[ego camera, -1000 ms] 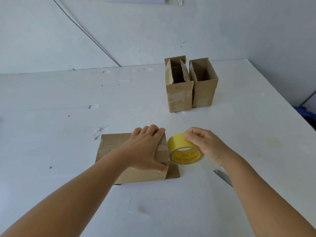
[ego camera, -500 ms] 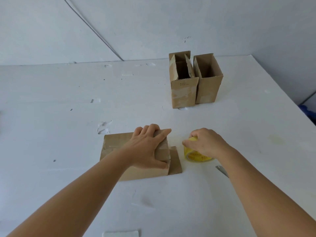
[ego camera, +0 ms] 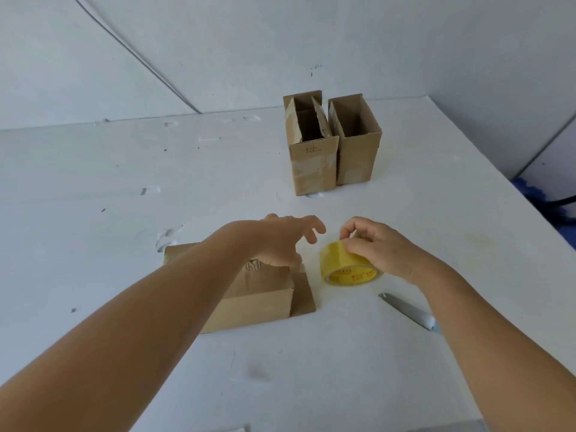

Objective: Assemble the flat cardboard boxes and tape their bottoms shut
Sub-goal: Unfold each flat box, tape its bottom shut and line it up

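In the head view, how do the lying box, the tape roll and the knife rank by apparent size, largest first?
1. Lying box, clearly largest, though the left arm covers part of it.
2. Tape roll.
3. Knife: longer than the roll but much thinner, so these two are close; its end lies under the right arm.

Two bare forearms in view, entering from the lower corners. No sleeve visible on either arm up to the frame edge. Left hand and right hand ungloved. No rings, watch or bands visible.
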A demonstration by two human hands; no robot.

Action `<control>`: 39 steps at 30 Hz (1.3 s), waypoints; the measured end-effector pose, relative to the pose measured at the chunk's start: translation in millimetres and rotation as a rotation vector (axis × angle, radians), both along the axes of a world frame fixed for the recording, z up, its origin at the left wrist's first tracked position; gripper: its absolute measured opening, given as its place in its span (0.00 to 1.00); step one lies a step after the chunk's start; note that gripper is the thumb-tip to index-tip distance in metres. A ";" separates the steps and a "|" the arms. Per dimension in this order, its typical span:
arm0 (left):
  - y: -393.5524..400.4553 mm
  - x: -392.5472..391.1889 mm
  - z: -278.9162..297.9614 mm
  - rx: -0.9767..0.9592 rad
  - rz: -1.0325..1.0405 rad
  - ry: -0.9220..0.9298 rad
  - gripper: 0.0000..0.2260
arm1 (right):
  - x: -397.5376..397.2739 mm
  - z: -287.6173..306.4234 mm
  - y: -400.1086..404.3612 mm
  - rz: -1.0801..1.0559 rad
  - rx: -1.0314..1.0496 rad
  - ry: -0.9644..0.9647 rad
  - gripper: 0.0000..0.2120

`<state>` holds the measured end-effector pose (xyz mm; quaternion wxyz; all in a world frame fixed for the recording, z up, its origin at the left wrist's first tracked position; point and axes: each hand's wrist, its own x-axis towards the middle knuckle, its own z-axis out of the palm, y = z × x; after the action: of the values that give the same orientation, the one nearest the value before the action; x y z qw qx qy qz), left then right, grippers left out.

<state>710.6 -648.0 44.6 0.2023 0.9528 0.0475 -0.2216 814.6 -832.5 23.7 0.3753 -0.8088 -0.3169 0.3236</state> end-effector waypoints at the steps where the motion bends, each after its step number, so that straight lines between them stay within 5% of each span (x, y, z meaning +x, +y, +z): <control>1: -1.8 4.7 0.7 -0.064 -0.012 0.046 0.30 | -0.7 0.3 -0.2 -0.004 0.011 -0.006 0.04; 16: 4.2 9.1 5.5 -0.425 0.035 0.073 0.31 | -3.0 -8.7 -3.9 -0.102 0.064 -0.087 0.05; 20: 6.7 9.3 0.2 -0.513 0.090 0.069 0.28 | -7.7 -18.6 -11.0 -0.175 0.085 -0.139 0.13; 30: 8.3 10.5 -8.9 -0.552 0.121 0.037 0.26 | -20.9 -69.9 -73.0 -0.260 -0.689 -0.326 0.15; 39: 8.1 8.3 -13.2 -0.496 0.061 0.017 0.27 | -32.3 -76.7 -93.0 -0.414 -0.502 -0.331 0.03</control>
<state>718.9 -639.9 31.4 0.4359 0.8703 0.0222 -0.2281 782.2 -925.5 -53.0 0.1664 -0.9641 -0.1135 0.1731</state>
